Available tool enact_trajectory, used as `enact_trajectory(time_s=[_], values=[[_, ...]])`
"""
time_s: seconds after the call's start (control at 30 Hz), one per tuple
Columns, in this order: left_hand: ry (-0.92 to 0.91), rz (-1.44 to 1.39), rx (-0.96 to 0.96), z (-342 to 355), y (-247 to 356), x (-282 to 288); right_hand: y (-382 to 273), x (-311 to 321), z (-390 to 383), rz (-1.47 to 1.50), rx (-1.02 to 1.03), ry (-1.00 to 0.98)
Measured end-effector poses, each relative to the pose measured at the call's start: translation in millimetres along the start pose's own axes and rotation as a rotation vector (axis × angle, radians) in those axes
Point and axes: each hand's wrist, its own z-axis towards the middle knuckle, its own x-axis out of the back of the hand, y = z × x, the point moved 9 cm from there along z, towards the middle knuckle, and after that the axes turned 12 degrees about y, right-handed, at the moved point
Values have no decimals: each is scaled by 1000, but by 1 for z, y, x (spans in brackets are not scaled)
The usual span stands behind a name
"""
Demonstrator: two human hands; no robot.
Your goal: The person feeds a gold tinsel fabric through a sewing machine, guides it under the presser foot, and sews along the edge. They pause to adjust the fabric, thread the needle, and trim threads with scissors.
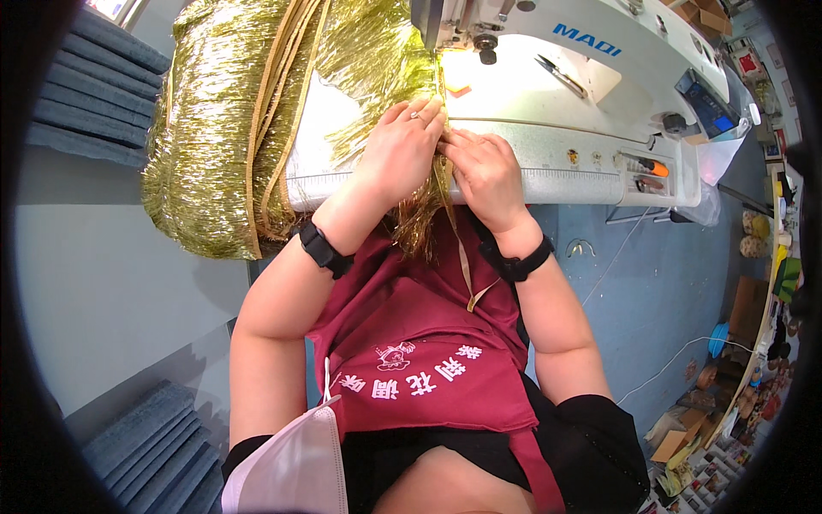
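Observation:
At a white sewing machine [548,43], shiny gold tinsel fringe [377,73] lies under the needle area, its woven heading band running towards me. My left hand [402,146], with a ring on one finger, is closed on the fringe just in front of the needle. Beside it, almost touching, my right hand [486,171] has its fingers bent around the band. Below the hands, more tinsel and a narrow tan band [462,257] hang over the table edge onto my maroon apron [428,360]. The fingertips are partly hidden in the trim.
A large bundle of gold fringe [201,128] hangs over the left table edge. On the machine bed lie a black pen-like tool [561,77] and a small orange piece [459,89]. An orange-handled tool [655,167] sits in a tray at right. Folded blue-grey cloths [98,86] are stacked left.

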Motion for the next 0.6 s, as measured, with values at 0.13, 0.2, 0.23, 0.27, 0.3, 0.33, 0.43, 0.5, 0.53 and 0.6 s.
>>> enact_trajectory(time_s=[0.13,0.2,0.23,0.27,0.3,0.33,0.43,0.5,0.53,0.6], values=[[-94,2,36,5,-10,-8,4,-5,4,-9,-8,-3],[-91,-5,41,8,-14,-9,6,-7,5,-18,-17,-15],[-109,-14,46,8,-15,-12,5,-7,5,-17,-17,-15],[-112,-26,48,8,-17,-12,5,-7,5,-18,-20,-16],[-114,-38,49,8,-18,-12,4,-6,6,-18,-23,-18],[-109,-38,41,7,-19,-11,3,-5,6,-9,-25,-12],[-89,-28,28,5,-23,-5,2,-1,5,28,-44,-3],[-79,-14,32,1,-25,1,3,3,2,65,-79,-13],[-79,-18,36,-2,-25,4,4,8,0,82,-98,10],[-85,-19,43,-8,-24,10,3,20,-8,112,-137,57]])
